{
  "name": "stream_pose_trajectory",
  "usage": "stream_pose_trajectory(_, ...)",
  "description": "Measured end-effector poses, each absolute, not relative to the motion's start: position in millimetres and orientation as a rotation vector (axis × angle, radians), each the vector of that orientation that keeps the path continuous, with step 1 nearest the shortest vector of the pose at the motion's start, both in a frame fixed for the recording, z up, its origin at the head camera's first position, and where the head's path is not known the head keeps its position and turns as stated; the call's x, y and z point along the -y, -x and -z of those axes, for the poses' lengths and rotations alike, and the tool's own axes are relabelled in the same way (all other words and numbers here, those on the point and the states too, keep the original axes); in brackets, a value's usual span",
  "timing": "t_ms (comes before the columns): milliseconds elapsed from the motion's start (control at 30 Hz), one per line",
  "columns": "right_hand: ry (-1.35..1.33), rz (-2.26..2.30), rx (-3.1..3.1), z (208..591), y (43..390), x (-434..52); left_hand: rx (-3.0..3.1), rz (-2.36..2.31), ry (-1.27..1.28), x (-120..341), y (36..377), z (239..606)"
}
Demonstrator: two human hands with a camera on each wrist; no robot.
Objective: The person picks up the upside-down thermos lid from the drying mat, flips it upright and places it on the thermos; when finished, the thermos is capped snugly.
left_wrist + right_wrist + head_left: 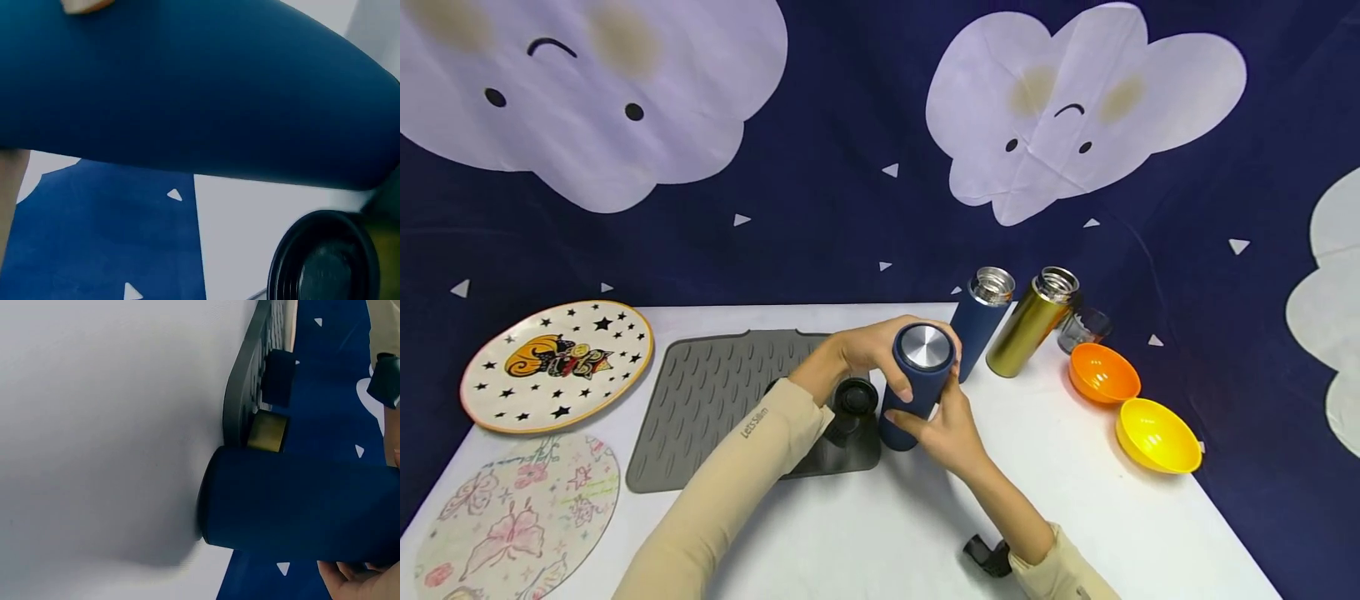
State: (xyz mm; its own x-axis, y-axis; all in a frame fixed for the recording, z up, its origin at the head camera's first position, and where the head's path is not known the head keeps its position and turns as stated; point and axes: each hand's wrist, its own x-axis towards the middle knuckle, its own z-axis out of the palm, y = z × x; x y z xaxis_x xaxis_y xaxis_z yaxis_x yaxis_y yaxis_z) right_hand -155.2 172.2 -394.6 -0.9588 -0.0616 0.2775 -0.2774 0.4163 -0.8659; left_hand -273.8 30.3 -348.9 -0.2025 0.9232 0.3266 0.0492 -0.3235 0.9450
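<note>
A navy flask (917, 383) with a steel top stands upright on the white table (865, 533), at the right edge of a grey ribbed mat (715, 392). My left hand (880, 348) wraps round its upper part from behind. My right hand (942, 425) grips its lower right side. The left wrist view is mostly filled by the flask's blue body (200, 94). The right wrist view shows the flask (300, 506) with its base on the table and my fingers (362, 581) under it. A black lid (854, 398) lies on the mat just left of the flask, and shows in the left wrist view as the black lid (322, 259).
A second navy flask (981, 321), a gold flask (1033, 329) and a small glass (1084, 327) stand behind to the right, both flasks uncapped. An orange bowl (1103, 372) and a yellow bowl (1157, 435) sit near the right edge. A star-patterned plate (556, 364) and a floral plate (512, 521) lie left.
</note>
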Motion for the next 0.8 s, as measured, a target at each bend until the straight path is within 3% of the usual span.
stream_pose_trajectory(200, -0.184, -1.678, 2.382, 391.1, 168.3, -173.4, -1.625, -1.82, -1.043, -5.9, 249.2, 349.0)
stream_pose_trajectory(367, -0.073, -1.578, 2.346, 383.4, 204.4, -168.0, -2.082, -1.941, -0.808, 43.0, 221.1, 365.7)
stream_pose_trajectory(600, 0.003, -1.472, 2.351, 387.4, 258.1, -151.2, -2.458, -1.797, -0.565, 101.1, 189.7, 398.2)
stream_pose_trajectory(800, 0.069, -1.47, 2.367, 396.2, 271.4, -149.6, -2.616, -1.592, -0.433, 122.6, 186.7, 410.8)
